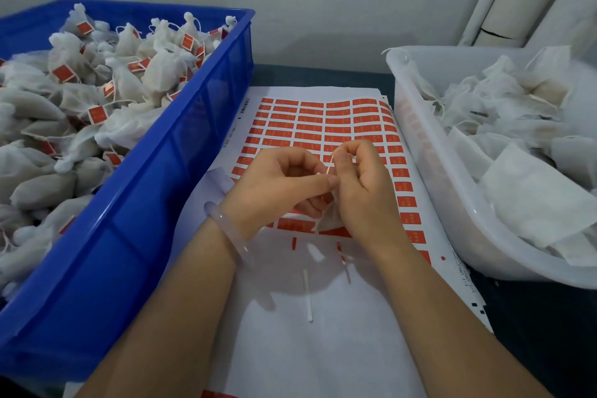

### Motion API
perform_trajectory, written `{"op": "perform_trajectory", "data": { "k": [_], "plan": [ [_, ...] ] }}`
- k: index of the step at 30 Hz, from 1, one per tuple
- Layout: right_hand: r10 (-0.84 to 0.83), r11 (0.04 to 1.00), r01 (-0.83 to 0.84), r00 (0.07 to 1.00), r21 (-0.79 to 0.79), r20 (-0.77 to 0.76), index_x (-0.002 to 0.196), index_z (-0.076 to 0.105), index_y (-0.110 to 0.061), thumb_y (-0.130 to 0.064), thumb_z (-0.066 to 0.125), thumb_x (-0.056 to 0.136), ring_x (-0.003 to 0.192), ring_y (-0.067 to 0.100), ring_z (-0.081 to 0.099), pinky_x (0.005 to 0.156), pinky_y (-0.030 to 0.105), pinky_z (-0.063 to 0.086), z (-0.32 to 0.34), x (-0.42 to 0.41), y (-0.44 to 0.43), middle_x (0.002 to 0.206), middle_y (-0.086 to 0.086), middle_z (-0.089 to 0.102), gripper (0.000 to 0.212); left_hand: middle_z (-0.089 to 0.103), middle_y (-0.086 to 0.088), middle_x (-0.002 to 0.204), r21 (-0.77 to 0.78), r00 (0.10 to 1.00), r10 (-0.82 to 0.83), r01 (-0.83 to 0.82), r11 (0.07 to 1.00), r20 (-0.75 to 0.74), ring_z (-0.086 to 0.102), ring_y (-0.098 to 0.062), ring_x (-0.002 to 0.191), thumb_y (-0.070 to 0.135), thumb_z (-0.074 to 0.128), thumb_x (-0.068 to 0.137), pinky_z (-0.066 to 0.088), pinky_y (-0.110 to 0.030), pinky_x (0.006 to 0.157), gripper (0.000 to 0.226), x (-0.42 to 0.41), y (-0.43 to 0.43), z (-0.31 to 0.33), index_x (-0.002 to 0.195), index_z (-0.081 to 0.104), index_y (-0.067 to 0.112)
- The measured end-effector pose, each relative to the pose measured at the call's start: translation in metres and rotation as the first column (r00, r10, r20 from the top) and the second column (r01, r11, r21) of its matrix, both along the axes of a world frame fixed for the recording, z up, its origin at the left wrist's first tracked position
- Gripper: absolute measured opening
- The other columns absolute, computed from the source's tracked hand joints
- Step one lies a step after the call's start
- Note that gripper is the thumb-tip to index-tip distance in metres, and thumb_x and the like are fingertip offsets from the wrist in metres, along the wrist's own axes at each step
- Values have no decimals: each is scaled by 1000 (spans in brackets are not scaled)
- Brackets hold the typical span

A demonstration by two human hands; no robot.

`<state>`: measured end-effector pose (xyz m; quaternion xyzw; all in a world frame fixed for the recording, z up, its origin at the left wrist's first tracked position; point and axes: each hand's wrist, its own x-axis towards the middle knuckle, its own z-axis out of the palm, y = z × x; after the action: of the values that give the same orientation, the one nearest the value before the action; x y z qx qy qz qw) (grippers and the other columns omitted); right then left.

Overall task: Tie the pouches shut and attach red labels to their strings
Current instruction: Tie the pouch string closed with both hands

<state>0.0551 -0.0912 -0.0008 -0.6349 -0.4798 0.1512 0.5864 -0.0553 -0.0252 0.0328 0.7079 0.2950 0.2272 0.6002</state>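
Note:
A small white pouch (329,220) hangs between both hands over the sheet of red labels (326,123); only its lower corner shows. My left hand (277,184) pinches the pouch's top, fingers curled. My right hand (361,181) touches the left and pinches the thin string (331,163) that rises from the pouch. The blue crate (181,152) at left holds several tied pouches with red labels (97,114) on their strings. The clear bin (429,152) at right holds several loose white pouches (517,191).
The label sheet lies on a stack of white paper (323,333), whose near part is stripped of labels. A loose white backing strip (307,296) lies on it. A dark table (533,333) shows at right. A wall stands behind.

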Motion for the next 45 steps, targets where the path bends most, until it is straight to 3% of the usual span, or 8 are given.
{"op": "perform_trajectory", "data": {
  "k": [7, 14, 17, 23, 32, 36, 41, 45],
  "plan": [
    [28, 999, -28, 1000, -36, 2, 84, 40, -32, -30, 34, 99, 80, -20, 52, 57, -3, 39, 0, 1, -2, 80, -21, 51, 17, 69, 6, 65, 123, 998, 61, -61, 991, 2, 68, -10, 58, 12, 72, 77, 51, -15, 51, 9, 1, -1, 0, 77, 66, 18],
    [146, 986, -135, 982, -98, 123, 86, 41, -37, -35, 35, 98, 75, -9, 55, 55, 6, 44, 4, 3, -3, 79, -18, 53, 14, 62, 4, 57, 97, 995, -28, 38, 995, -96, 57, -5, 47, -1, 63, 80, 48, -15, 48, 13, -1, 1, 0, 75, 61, 11],
    [177, 982, -168, 976, -84, 130, 84, 41, -35, -31, 36, 99, 75, -3, 56, 56, 8, 46, 5, 4, -4, 76, -14, 53, 16, 59, -4, 62, 95, 991, -51, 63, 993, -122, 53, -6, 46, 0, 62, 80, 48, -17, 48, 10, -2, 0, 1, 77, 60, 9],
    [204, 979, -200, 971, -45, 127, 84, 43, -35, -31, 38, 98, 77, 6, 56, 59, 10, 48, 5, 1, -5, 72, -13, 54, 16, 53, 1, 54, 41, 986, -117, 123, 992, -115, 48, -5, 43, -6, 55, 82, 42, -16, 43, 18, -4, 1, 1, 71, 55, 9],
    [62, 998, -61, 994, -19, 92, 83, 42, -35, -31, 40, 97, 75, -11, 56, 56, 2, 44, 5, 1, -4, 73, -20, 52, 15, 65, -10, 69, -1, 999, -32, 32, 999, -4, 59, -12, 50, 2, 58, 87, 52, -20, 50, 9, 0, 2, -3, 84, 63, 8],
    [0, 1000, 0, 996, 3, 87, 82, 41, -35, -31, 40, 97, 78, -18, 53, 56, -1, 41, 4, -1, -2, 76, -24, 50, 16, 65, -2, 62, 30, 1000, 13, -14, 999, 15, 57, -9, 46, 11, 60, 88, 50, -18, 48, 10, 2, -1, -4, 79, 65, 12],
    [-90, 995, 86, 994, 57, 68, 81, 40, -33, -27, 40, 98, 77, -11, 56, 62, 0, 42, 5, -2, -3, 74, -20, 52, 18, 61, -1, 56, 28, 996, 71, -73, 997, 46, 53, -8, 43, 4, 56, 88, 48, -17, 46, 14, 0, 2, -2, 76, 63, 6],
    [-143, 987, 144, 990, 70, -12, 83, 43, -32, -26, 39, 98, 78, -2, 59, 63, 3, 46, 7, -4, -2, 79, -17, 57, 17, 59, 4, 55, 103, 999, 10, -6, 995, -37, 53, -3, 45, 5, 55, 87, 45, -13, 46, 23, 1, -2, -2, 69, 64, 16]
  ]
}}
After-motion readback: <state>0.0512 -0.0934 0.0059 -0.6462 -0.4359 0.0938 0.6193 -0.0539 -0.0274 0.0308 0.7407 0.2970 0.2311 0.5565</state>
